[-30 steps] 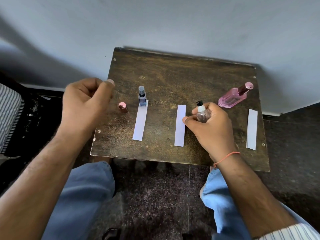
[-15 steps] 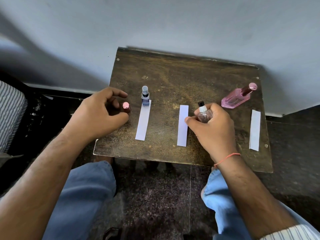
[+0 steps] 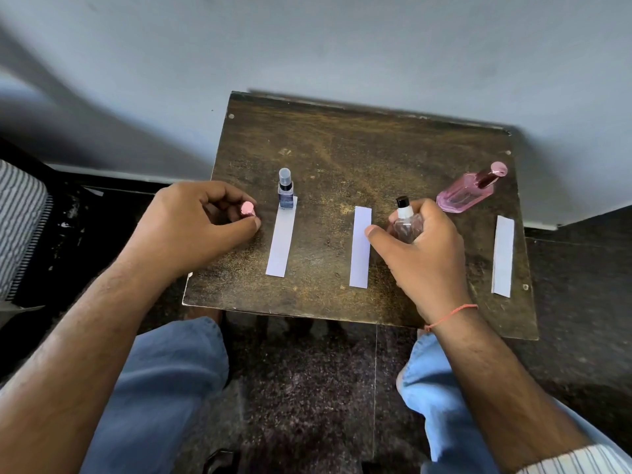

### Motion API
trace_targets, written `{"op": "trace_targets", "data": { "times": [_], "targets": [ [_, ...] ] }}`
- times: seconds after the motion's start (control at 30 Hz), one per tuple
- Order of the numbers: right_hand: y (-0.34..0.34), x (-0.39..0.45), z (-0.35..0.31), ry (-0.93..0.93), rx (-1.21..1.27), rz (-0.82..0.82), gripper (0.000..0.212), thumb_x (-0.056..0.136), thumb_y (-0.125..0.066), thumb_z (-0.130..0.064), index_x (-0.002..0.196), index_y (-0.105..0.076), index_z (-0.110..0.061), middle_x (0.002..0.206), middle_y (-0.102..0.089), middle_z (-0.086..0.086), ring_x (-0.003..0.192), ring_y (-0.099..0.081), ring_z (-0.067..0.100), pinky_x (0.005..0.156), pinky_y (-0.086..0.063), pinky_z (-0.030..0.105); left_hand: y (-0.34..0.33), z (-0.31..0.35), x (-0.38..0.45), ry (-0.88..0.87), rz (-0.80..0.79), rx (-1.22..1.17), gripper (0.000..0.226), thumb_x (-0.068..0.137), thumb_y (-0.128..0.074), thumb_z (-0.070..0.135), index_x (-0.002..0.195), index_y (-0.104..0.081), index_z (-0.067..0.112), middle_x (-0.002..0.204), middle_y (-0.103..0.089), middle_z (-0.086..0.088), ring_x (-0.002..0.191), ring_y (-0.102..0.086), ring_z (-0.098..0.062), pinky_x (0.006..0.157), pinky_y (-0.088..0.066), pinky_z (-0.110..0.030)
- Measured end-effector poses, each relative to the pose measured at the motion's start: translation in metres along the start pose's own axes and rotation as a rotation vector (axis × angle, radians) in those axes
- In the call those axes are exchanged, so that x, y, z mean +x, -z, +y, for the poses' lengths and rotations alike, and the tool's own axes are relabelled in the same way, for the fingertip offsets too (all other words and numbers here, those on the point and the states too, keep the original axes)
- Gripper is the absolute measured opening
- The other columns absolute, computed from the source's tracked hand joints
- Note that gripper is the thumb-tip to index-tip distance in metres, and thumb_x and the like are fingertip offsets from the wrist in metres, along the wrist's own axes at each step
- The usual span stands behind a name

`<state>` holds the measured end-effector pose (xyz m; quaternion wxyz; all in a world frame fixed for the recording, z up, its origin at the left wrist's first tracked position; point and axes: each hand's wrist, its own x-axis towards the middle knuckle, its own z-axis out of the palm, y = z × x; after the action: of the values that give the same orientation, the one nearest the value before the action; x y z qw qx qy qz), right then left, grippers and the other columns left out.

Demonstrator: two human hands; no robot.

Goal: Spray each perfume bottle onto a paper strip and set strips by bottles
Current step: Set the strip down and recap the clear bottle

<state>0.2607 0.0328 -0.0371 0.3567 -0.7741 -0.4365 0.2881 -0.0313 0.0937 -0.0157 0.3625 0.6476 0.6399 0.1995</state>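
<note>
On a small dark wooden table (image 3: 359, 148) stand three perfume bottles. My right hand (image 3: 424, 254) is closed round a clear bottle (image 3: 405, 218) with a black spray nozzle, uncapped, beside the middle paper strip (image 3: 360, 248). My left hand (image 3: 195, 230) pinches a small pink cap (image 3: 247, 209) on the table's left side. A small blue bottle (image 3: 285, 191) with a clear cap stands at the top end of the left paper strip (image 3: 283, 239). A pink bottle (image 3: 470, 189) with a pink cap stands at the right, above the right paper strip (image 3: 503, 256).
The table stands against a pale wall (image 3: 307, 46). My knees in blue jeans (image 3: 160, 388) are below the table's near edge, over a dark speckled floor (image 3: 301, 388). A striped cloth (image 3: 17, 217) lies at the far left.
My left hand came down from the air to the table and closed its fingers on the pink cap. My right hand has kept its hold on the clear bottle.
</note>
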Motion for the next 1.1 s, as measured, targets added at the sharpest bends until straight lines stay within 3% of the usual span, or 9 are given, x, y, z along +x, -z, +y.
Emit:
{"op": "trace_targets", "data": {
  "times": [0.17, 0.27, 0.3, 0.4, 0.47, 0.53, 0.63, 0.8, 1.1],
  "targets": [
    [0.006, -0.004, -0.002, 0.119, 0.084, -0.093, 0.024, 0.086, -0.088, -0.021, 0.097, -0.066, -0.020, 0.080, -0.069, -0.013, 0.067, -0.058, -0.001, 0.065, -0.047, 0.016, -0.014, 0.020, -0.010, -0.152, -0.198, -0.390, 0.020, 0.081, -0.092, 0.018, 0.099, -0.085, 0.018, 0.069, -0.076, 0.014, 0.049, -0.053, 0.003, 0.057, -0.047, -0.011],
    [0.010, -0.007, -0.002, 0.183, 0.139, -0.159, 0.023, 0.089, -0.084, -0.015, 0.099, -0.066, -0.025, 0.077, -0.066, -0.017, 0.066, -0.059, 0.003, 0.065, -0.051, 0.022, -0.031, 0.030, -0.015, -0.278, -0.146, -0.561, 0.025, 0.083, -0.095, 0.027, 0.106, -0.087, 0.025, 0.094, -0.084, -0.005, 0.058, -0.057, -0.050, 0.067, -0.056, -0.056],
    [0.010, -0.008, -0.001, 0.197, 0.158, -0.176, 0.022, 0.089, -0.082, -0.016, 0.101, -0.067, -0.026, 0.078, -0.068, -0.016, 0.067, -0.062, 0.009, 0.065, -0.057, 0.032, -0.036, 0.032, -0.015, -0.304, -0.117, -0.583, 0.027, 0.082, -0.095, 0.029, 0.108, -0.087, 0.030, 0.098, -0.084, -0.006, 0.059, -0.054, -0.057, 0.062, -0.052, -0.060],
    [0.014, -0.009, 0.002, 0.278, 0.182, -0.188, 0.022, 0.089, -0.077, -0.019, 0.110, -0.072, -0.023, 0.086, -0.074, -0.008, 0.073, -0.071, 0.025, 0.067, -0.061, 0.051, -0.046, 0.037, -0.015, -0.326, -0.087, -0.588, 0.025, 0.085, -0.093, 0.026, 0.108, -0.086, 0.034, 0.096, -0.083, 0.004, 0.050, -0.039, -0.035, 0.047, -0.038, -0.048],
    [0.018, -0.008, 0.003, 0.381, 0.153, -0.182, 0.024, 0.091, -0.078, -0.014, 0.113, -0.076, -0.022, 0.093, -0.075, -0.003, 0.079, -0.072, 0.022, 0.071, -0.060, 0.044, -0.052, 0.042, -0.015, -0.320, -0.084, -0.600, 0.026, 0.085, -0.089, 0.023, 0.110, -0.084, 0.028, 0.092, -0.082, 0.013, 0.048, -0.035, -0.009, 0.045, -0.031, -0.030],
    [0.023, -0.009, 0.003, 0.495, 0.098, -0.186, 0.032, 0.092, -0.079, -0.004, 0.122, -0.078, -0.016, 0.102, -0.075, 0.000, 0.090, -0.071, 0.016, 0.078, -0.056, 0.033, -0.058, 0.048, -0.015, -0.301, -0.103, -0.644, 0.028, 0.085, -0.087, 0.020, 0.112, -0.083, 0.019, 0.087, -0.078, 0.016, 0.046, -0.034, 0.001, 0.045, -0.030, -0.015],
    [0.029, -0.009, 0.007, 0.578, 0.065, -0.194, 0.039, 0.093, -0.081, 0.000, 0.132, -0.077, -0.007, 0.106, -0.074, 0.003, 0.097, -0.072, 0.014, 0.084, -0.054, 0.024, -0.065, 0.054, -0.016, -0.299, -0.134, -0.613, 0.028, 0.086, -0.086, 0.020, 0.114, -0.082, 0.017, 0.084, -0.075, 0.015, 0.044, -0.034, 0.001, 0.044, -0.028, -0.012],
    [0.038, -0.009, 0.013, 0.632, 0.023, -0.192, 0.044, 0.094, -0.084, -0.008, 0.137, -0.074, -0.006, 0.107, -0.075, 0.004, 0.096, -0.074, 0.016, 0.083, -0.058, 0.029, -0.071, 0.058, -0.012, -0.295, -0.163, -0.578, 0.025, 0.090, -0.084, 0.026, 0.115, -0.083, 0.021, 0.090, -0.076, 0.013, 0.046, -0.034, -0.012, 0.043, -0.027, -0.035],
    [0.050, -0.010, 0.018, 0.650, -0.042, -0.217, 0.049, 0.096, -0.084, -0.019, 0.142, -0.072, -0.008, 0.106, -0.075, 0.003, 0.093, -0.074, 0.017, 0.080, -0.059, 0.037, -0.086, 0.067, -0.014, -0.346, -0.289, -0.520, 0.025, 0.095, -0.083, 0.026, 0.119, -0.083, 0.020, 0.102, -0.084, 0.007, 0.046, -0.033, -0.033, 0.042, -0.035, -0.049]
  ]
}}
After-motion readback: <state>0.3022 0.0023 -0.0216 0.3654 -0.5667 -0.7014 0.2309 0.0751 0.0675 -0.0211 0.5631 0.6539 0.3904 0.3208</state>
